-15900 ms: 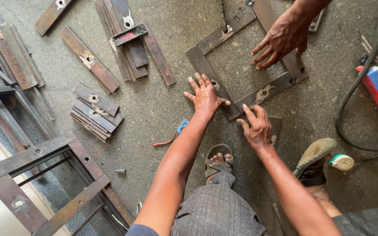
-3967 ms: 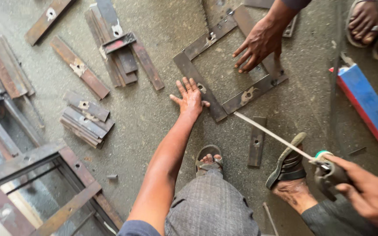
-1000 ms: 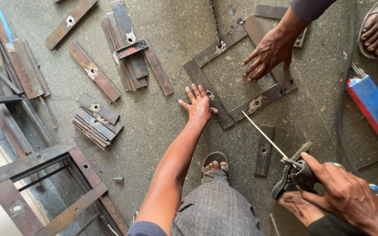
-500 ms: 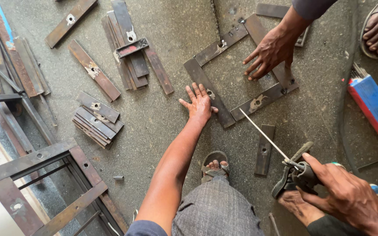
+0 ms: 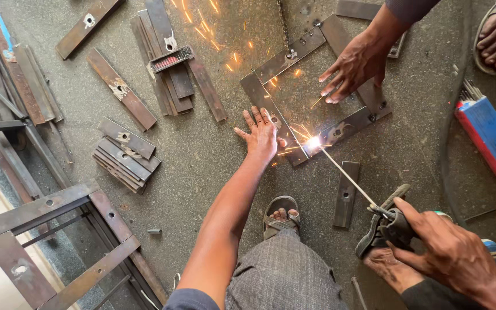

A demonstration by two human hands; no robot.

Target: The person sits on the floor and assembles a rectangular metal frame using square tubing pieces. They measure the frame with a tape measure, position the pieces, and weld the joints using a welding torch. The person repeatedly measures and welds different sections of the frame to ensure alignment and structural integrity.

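— Left hand (image 5: 262, 135): lying flat, fingers spread and released, pressing down on the near left corner of the square steel frame (image 5: 259, 95) on the concrete floor (image 5: 202, 149).

— Right hand (image 5: 449, 252)?

— Clenched around the electrode holder (image 5: 383, 229), at the lower right, near the sandalled foot. Gripping a thin welding rod (image 5: 345, 175) in the holder, slanting up and left.

— Rod tip?

— Touching the frame's near bar just right of the left hand, burning as a bright white arc (image 5: 314, 141). Throwing orange sparks (image 5: 225, 40) up and left across the floor.

— Anyone else?

— A co-worker's hand (image 5: 354, 66) reaching in from the top right, fingers splayed, bearing down on the frame's far right bar.

— Around it?

— Lying loose just below the frame: a short drilled plate (image 5: 345, 195). Stacked to the left: cut flat bars (image 5: 124, 155). At the right edge: a blue and red box (image 5: 492, 146).
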